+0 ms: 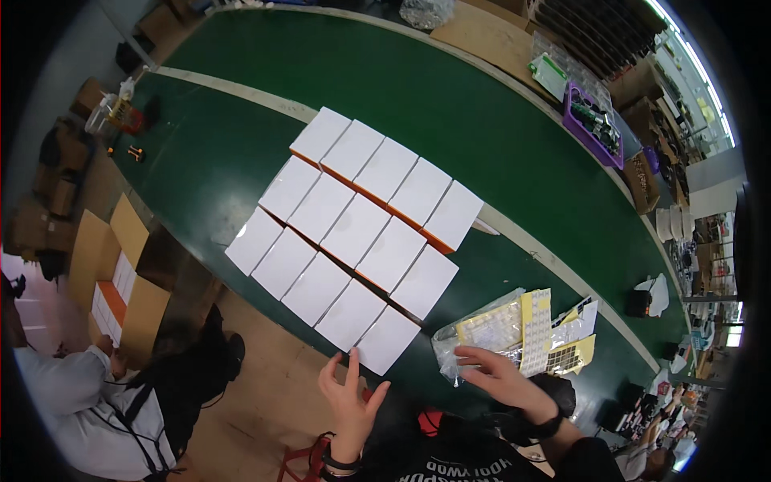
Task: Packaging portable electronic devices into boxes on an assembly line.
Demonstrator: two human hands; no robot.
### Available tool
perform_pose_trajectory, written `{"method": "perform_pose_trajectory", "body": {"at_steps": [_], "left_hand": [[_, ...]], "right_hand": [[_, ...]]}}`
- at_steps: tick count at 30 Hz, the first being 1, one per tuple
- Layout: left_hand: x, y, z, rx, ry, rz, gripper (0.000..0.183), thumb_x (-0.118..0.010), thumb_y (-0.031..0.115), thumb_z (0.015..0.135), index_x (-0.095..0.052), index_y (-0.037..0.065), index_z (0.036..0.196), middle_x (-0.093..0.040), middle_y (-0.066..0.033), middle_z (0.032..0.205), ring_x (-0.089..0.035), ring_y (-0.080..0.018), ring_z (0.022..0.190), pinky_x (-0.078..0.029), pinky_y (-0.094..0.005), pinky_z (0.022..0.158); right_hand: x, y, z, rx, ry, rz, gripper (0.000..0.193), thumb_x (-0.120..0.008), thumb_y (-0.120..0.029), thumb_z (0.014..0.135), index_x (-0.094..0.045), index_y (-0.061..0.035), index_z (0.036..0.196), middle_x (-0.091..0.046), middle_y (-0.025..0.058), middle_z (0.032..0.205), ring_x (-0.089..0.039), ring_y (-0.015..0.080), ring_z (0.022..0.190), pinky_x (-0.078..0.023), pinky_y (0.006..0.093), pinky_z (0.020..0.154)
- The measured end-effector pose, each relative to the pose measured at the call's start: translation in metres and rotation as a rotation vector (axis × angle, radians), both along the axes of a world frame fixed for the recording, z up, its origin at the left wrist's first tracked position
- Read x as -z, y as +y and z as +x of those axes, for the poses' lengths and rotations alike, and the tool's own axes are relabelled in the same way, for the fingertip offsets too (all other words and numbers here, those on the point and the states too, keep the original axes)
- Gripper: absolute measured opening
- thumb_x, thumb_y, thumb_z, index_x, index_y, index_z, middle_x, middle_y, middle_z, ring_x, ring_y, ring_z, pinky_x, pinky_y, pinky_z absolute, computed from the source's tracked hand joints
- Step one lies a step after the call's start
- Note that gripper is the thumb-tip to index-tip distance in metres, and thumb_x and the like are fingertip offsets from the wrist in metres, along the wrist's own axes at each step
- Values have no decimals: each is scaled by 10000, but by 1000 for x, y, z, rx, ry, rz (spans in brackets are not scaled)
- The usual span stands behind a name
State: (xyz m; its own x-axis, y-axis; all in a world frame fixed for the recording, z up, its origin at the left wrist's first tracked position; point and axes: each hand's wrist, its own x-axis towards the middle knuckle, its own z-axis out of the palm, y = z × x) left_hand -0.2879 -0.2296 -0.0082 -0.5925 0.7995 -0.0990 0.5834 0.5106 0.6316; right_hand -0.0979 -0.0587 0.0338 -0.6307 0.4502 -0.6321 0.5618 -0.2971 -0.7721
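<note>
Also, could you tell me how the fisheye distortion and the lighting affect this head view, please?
In the head view, the green table edges bow strongly and the corners go black; ceiling lights blow out at upper right; the white boxes look bright but sharp; the left hand and right hand are slightly soft.

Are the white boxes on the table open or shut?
Shut. Every white box lies flat with its lid down, packed in three rows on the green table; none shows its inside.

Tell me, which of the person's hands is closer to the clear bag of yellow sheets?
Right. The right hand rests on the clear bag; the left hand is apart, beside the nearest white box.
</note>
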Motion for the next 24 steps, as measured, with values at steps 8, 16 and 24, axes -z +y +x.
{"method": "perform_pose_trajectory", "body": {"at_steps": [8, 16, 24], "left_hand": [[0, 1, 29, 14, -402, 79, 860, -663, 193, 781, -107, -73, 1381, -152, -302, 1417, -200, -421, 1311, -193, -415, 1066], [-6, -6, 62, 81, -676, 117, 756, -595, 117, 821, -113, -119, 1353, -348, -291, 1336, -346, -437, 1217, -241, -457, 1024], [-38, 36, 32, 52, -645, 215, 497, -587, 71, 816, -387, -31, 1260, -530, -143, 1183, -475, -277, 1122, -311, -375, 1002]], "right_hand": [[49, -38, -74, 320, 217, -218, 689, -649, -164, 822, -247, 47, 1340, -411, 173, 1298, -432, 230, 1183, -363, 337, 981], [52, -45, -65, 253, -76, 377, 909, -795, -283, 624, -283, 32, 1306, -477, 196, 1163, -492, 298, 1086, -401, 385, 914], [16, 12, -6, 258, 87, -152, 627, -731, -109, 702, -426, 14, 1235, -564, 90, 1090, -542, 138, 980, -451, 281, 844]]}}
